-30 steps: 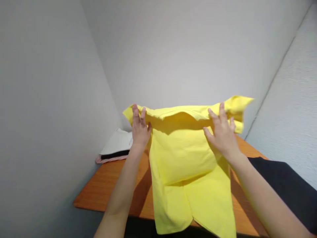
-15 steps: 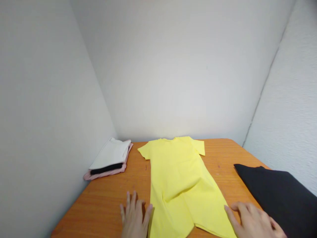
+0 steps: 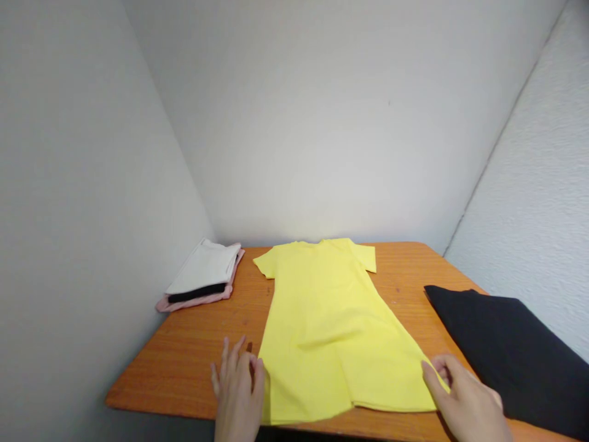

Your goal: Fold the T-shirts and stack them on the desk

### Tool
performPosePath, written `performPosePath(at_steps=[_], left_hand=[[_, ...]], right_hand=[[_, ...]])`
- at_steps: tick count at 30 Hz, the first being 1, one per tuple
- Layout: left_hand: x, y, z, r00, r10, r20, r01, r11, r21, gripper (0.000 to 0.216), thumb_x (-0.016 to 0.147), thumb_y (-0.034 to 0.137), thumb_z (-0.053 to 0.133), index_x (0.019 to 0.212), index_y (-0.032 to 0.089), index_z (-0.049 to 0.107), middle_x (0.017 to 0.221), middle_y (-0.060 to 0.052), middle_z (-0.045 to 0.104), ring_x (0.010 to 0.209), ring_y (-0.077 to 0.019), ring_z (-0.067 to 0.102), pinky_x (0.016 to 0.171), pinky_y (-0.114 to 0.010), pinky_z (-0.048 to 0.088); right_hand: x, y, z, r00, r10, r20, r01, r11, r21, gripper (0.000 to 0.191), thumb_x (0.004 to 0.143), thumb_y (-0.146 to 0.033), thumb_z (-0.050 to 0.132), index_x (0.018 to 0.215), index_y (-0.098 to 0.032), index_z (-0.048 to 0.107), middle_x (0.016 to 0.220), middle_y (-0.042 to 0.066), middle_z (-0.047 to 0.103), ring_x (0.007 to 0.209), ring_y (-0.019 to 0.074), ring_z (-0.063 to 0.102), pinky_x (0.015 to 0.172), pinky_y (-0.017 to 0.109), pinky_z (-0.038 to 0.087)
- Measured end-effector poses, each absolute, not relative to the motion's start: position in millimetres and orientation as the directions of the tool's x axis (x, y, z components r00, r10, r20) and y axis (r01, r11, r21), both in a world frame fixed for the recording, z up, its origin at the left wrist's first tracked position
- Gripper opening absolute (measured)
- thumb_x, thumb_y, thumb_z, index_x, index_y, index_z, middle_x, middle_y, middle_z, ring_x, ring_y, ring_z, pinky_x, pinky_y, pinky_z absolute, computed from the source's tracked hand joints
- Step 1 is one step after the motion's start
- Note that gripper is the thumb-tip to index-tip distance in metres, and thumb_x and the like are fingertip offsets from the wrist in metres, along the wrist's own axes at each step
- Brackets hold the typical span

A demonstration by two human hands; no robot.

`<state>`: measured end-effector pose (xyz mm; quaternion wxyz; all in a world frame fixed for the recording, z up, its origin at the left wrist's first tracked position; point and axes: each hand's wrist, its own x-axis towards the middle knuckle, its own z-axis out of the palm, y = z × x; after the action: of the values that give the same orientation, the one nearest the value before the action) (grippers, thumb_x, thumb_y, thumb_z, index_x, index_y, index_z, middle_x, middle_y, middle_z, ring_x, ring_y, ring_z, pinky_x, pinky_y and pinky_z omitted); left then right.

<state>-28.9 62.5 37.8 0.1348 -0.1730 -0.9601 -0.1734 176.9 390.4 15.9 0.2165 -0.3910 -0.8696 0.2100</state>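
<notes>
A yellow T-shirt [image 3: 317, 325] lies spread on the wooden table, its neck toward the back wall and its hem close to the front edge. At the lower left side of the shirt, my left hand [image 3: 240, 390] pinches the cloth's edge between thumb and index finger, the other fingers stretched out. My right hand [image 3: 467, 396] grips the lower right corner, and a bit of yellow cloth shows between thumb and fingers. A shallow crease crosses the middle of the shirt, and the hem has a small step near its centre.
On the left, against the wall, is a stack of folded clothes: a white piece [image 3: 205, 268] on top, then a black one [image 3: 196, 294] and a pink one [image 3: 197, 302]. A black garment [image 3: 510, 350] lies at the right. Walls enclose the wooden table [image 3: 179, 362] at the back and sides.
Both hands have closed on the shirt's lower sides. Its bottom is pulled wider, the lower left side has shifted left, and the folds are flatter. The view has tilted down slightly.
</notes>
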Motion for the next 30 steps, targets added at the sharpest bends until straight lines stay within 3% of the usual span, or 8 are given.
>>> performPosePath(at_steps=[5, 9, 14, 17, 21, 25, 28, 30], left_hand=[[-28.9, 47.9, 51.4, -0.908, 0.216, 0.358, 0.262, 0.961, 0.084, 0.026, 0.090, 0.020, 0.041, 0.089, 0.016, 0.067, 0.131, -0.015, 0.058, 0.140, -0.0385, 0.028, 0.106, -0.073, 0.016], [-13.1, 66.1, 50.5, -0.876, 0.333, 0.350, 0.398, 0.908, 0.133, 0.031, 0.093, 0.026, 0.041, 0.110, 0.015, 0.064, 0.142, -0.016, 0.049, 0.144, -0.0390, 0.018, 0.108, -0.072, 0.015], [36.5, 139.4, 59.3, -0.486, 0.813, 0.320, 0.864, 0.392, 0.316, 0.047, 0.097, 0.033, 0.041, 0.142, 0.022, 0.042, 0.154, -0.007, 0.034, 0.146, -0.0281, 0.019, 0.118, -0.054, 0.020], [69.9, 192.2, 45.3, -0.134, 0.933, 0.333, 0.947, 0.022, 0.321, 0.069, 0.092, 0.053, 0.047, 0.150, 0.021, 0.027, 0.156, -0.010, 0.030, 0.145, -0.0298, 0.021, 0.118, -0.052, 0.023], [103.7, 247.0, -4.7, 0.016, 0.890, 0.456, 0.995, -0.061, 0.085, 0.083, 0.086, 0.062, 0.050, 0.148, 0.010, 0.030, 0.153, -0.018, 0.032, 0.142, -0.0367, 0.028, 0.110, -0.052, 0.036], [119.8, 283.4, -50.3, 0.003, 0.747, 0.665, 0.980, 0.129, -0.149, 0.045, 0.089, 0.040, 0.056, 0.126, 0.015, 0.056, 0.135, -0.014, 0.058, 0.124, -0.0344, 0.054, 0.097, -0.047, 0.047], [121.6, 295.1, -56.5, 0.000, 0.489, 0.873, 0.963, 0.234, -0.131, 0.018, 0.085, 0.025, 0.063, 0.103, 0.020, 0.065, 0.112, -0.008, 0.072, 0.106, -0.0303, 0.066, 0.090, -0.044, 0.050], [119.7, 289.5, -44.9, -0.018, 0.513, 0.858, 0.982, 0.172, -0.082, 0.011, 0.085, 0.021, 0.064, 0.096, 0.021, 0.067, 0.104, -0.007, 0.074, 0.098, -0.0272, 0.069, 0.084, -0.039, 0.053]], right_hand=[[191.5, 393.7, 24.0, -0.595, 0.801, 0.064, 0.590, 0.489, -0.642, 0.032, 0.079, -0.059, 0.045, 0.085, -0.028, 0.050, 0.069, 0.000, 0.062, 0.060, 0.0244, 0.062, 0.057, 0.032, 0.043], [198.3, 382.4, 16.9, -0.653, 0.753, 0.082, 0.576, 0.564, -0.591, 0.027, 0.084, -0.054, 0.040, 0.086, -0.028, 0.049, 0.068, -0.001, 0.061, 0.061, 0.0244, 0.061, 0.061, 0.034, 0.043], [198.6, 411.0, 43.1, -0.733, 0.645, 0.216, 0.540, 0.745, -0.392, 0.039, 0.085, -0.061, 0.043, 0.084, -0.025, 0.059, 0.083, 0.007, 0.066, 0.078, 0.0288, 0.060, 0.071, 0.039, 0.043], [169.8, 454.5, 79.2, -0.699, 0.563, 0.440, 0.516, 0.824, -0.235, 0.047, 0.088, -0.059, 0.043, 0.103, -0.019, 0.064, 0.105, 0.012, 0.064, 0.098, 0.0323, 0.056, 0.088, 0.045, 0.039], [92.7, 512.0, 105.4, -0.675, 0.501, 0.542, 0.565, 0.823, -0.057, 0.045, 0.095, -0.045, 0.040, 0.123, -0.014, 0.057, 0.134, 0.015, 0.051, 0.128, 0.0354, 0.036, 0.101, 0.052, 0.029], [14.1, 549.8, 92.5, -0.738, 0.604, 0.302, 0.632, 0.775, -0.005, 0.046, 0.095, -0.038, 0.047, 0.131, -0.010, 0.054, 0.146, 0.017, 0.039, 0.140, 0.0360, 0.016, 0.110, 0.054, 0.015], [-27.4, 565.4, 73.9, -0.737, 0.652, 0.181, 0.659, 0.752, -0.026, 0.046, 0.095, -0.040, 0.047, 0.128, -0.010, 0.057, 0.140, 0.018, 0.046, 0.138, 0.0353, 0.023, 0.108, 0.051, 0.021], [-47.5, 571.3, 62.5, -0.717, 0.680, 0.150, 0.681, 0.730, -0.051, 0.046, 0.095, -0.042, 0.045, 0.125, -0.010, 0.059, 0.134, 0.019, 0.052, 0.132, 0.0349, 0.034, 0.104, 0.050, 0.029]])
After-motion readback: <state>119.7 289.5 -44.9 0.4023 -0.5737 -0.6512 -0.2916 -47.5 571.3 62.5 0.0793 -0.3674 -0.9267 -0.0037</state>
